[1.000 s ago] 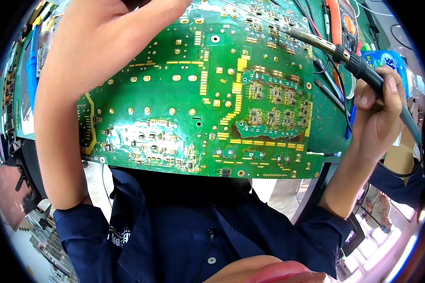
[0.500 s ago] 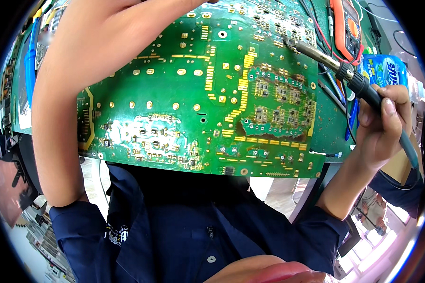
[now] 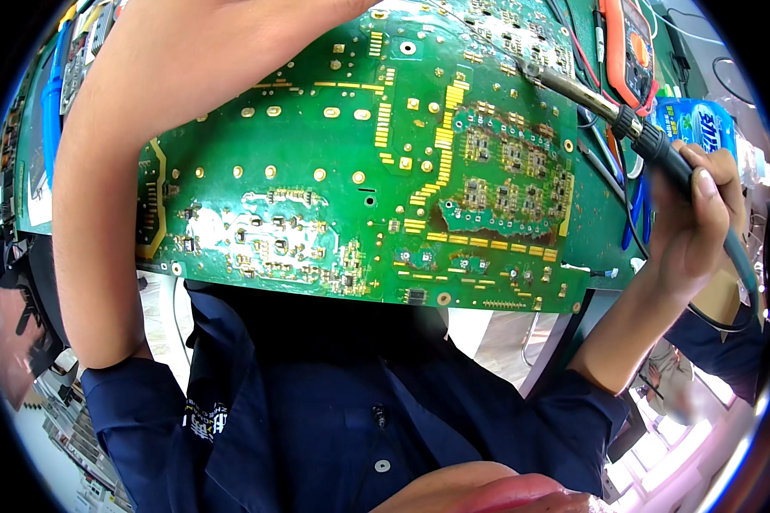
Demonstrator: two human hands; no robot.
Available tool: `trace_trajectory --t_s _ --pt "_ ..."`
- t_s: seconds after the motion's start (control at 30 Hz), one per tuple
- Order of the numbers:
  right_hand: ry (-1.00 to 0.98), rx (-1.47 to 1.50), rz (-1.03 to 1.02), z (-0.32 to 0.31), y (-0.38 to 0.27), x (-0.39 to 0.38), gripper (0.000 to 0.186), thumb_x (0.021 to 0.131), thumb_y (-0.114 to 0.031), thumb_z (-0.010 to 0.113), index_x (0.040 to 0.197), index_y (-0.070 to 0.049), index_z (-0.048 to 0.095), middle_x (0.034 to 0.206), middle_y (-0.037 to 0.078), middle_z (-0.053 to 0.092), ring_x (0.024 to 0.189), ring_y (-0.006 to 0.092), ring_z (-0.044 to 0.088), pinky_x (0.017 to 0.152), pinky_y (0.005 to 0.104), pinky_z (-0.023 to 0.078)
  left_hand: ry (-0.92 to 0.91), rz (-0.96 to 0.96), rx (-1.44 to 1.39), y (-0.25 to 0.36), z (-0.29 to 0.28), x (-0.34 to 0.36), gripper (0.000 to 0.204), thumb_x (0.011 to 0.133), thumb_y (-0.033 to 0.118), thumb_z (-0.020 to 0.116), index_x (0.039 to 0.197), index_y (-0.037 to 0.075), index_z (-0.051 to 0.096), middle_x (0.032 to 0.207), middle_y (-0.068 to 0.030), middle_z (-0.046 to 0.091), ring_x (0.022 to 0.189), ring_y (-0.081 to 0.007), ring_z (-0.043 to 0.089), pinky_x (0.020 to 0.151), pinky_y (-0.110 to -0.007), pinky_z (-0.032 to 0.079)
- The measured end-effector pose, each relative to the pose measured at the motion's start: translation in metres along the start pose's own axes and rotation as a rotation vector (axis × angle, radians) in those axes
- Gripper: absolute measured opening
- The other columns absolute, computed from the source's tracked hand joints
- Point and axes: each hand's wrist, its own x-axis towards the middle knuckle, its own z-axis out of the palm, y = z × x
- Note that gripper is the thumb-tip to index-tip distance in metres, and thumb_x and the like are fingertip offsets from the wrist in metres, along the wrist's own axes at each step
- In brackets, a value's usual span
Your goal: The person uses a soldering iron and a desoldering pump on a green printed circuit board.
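Observation:
My right hand [image 3: 697,214] is wrapped round the dark handle of a soldering iron [image 3: 582,92]. Its metal shaft points up and left, and the tip meets or hovers over the small parts at the upper right of a large green circuit board [image 3: 308,150]; contact cannot be made out. My left hand [image 3: 231,51] reaches across the board's upper left, its fingers cut off by the top edge. A thin wire [image 3: 475,30] runs from that edge toward the iron's tip; what holds it is out of view. Brownish residue borders a cluster of components on the board's right.
An orange multimeter [image 3: 631,53] with red and black leads lies at the upper right. Beside it are a blue packet [image 3: 697,124] and blue-handled tools [image 3: 638,214]. More boards and a blue tool [image 3: 53,111] lie at the far left. The board overhangs the bench's near edge.
The board appears slightly higher and to the right in view, and the iron's tip has shifted a little right. My left hand's fingertips have slipped past the top edge. My right hand keeps its grip.

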Motion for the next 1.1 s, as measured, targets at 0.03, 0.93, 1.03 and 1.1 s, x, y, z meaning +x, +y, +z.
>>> trace_trajectory --t_s 0.03,0.93,1.03,1.1 --pt "-0.009 0.009 0.003 -0.001 0.002 0.001 0.029 0.087 -0.015 0.055 0.095 0.012 0.062 0.075 0.014 0.058 0.060 0.0176 0.056 0.062 0.0271 0.045 -0.002 0.000 0.001 0.001 0.001 0.000 0.011 0.090 0.005 0.063 0.083 -0.003 0.065 0.060 -0.0036 0.056 0.054 -0.0099 0.050 0.051 -0.027 0.037" --pt "-0.021 0.044 -0.041 0.005 0.003 0.003 0.027 0.088 -0.013 0.053 0.093 0.012 0.061 0.072 0.013 0.055 0.060 0.0160 0.053 0.062 0.0277 0.043 -0.030 -0.052 0.125 0.013 0.002 0.002 0.010 0.091 0.006 0.064 0.086 -0.003 0.065 0.062 -0.0035 0.056 0.053 -0.0090 0.047 0.049 -0.026 0.036" --pt "-0.054 0.054 -0.032 0.005 0.003 0.005 0.026 0.088 -0.014 0.052 0.092 0.011 0.060 0.071 0.013 0.055 0.061 0.0157 0.053 0.063 0.0271 0.043 -0.031 -0.057 0.136 0.015 0.003 0.003 0.009 0.091 0.005 0.063 0.087 -0.003 0.065 0.062 -0.0039 0.056 0.053 -0.0094 0.048 0.050 -0.026 0.036" --pt "-0.050 0.058 -0.002 0.005 0.003 0.005 0.025 0.088 -0.015 0.052 0.091 0.009 0.059 0.070 0.013 0.056 0.062 0.0155 0.053 0.064 0.0266 0.042 -0.040 -0.065 0.142 0.017 0.003 0.003 0.009 0.091 0.005 0.063 0.088 -0.002 0.066 0.062 -0.0043 0.057 0.053 -0.0098 0.048 0.050 -0.026 0.037"
